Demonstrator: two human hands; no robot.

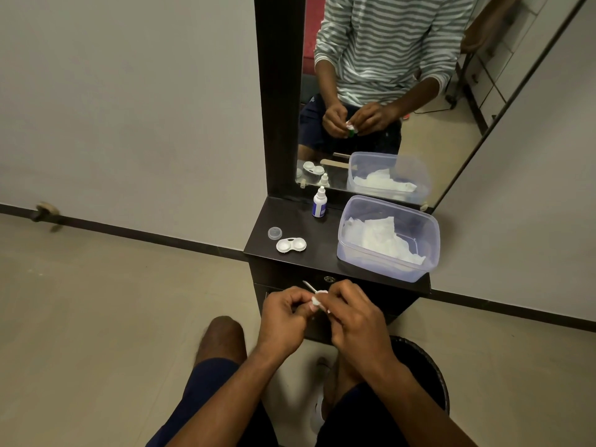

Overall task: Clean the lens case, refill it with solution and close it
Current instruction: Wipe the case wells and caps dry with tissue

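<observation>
The clear plastic tub (429,240) is holding crumpled white tissue (383,237). We are leaving the open white lens case (291,245) on the dark shelf (309,227), well beyond our fingers; our left hand (283,317) and right hand (351,317) are pinching a small white wad (319,300).

I see a white lens case (291,245) on the dark brown desk (322,253), a white solution bottle (319,203) with a blue label, a clear bluish plastic tub (429,240), white tissue (383,237), and a grey-and-white striped shirt (387,43) mirrored.
</observation>
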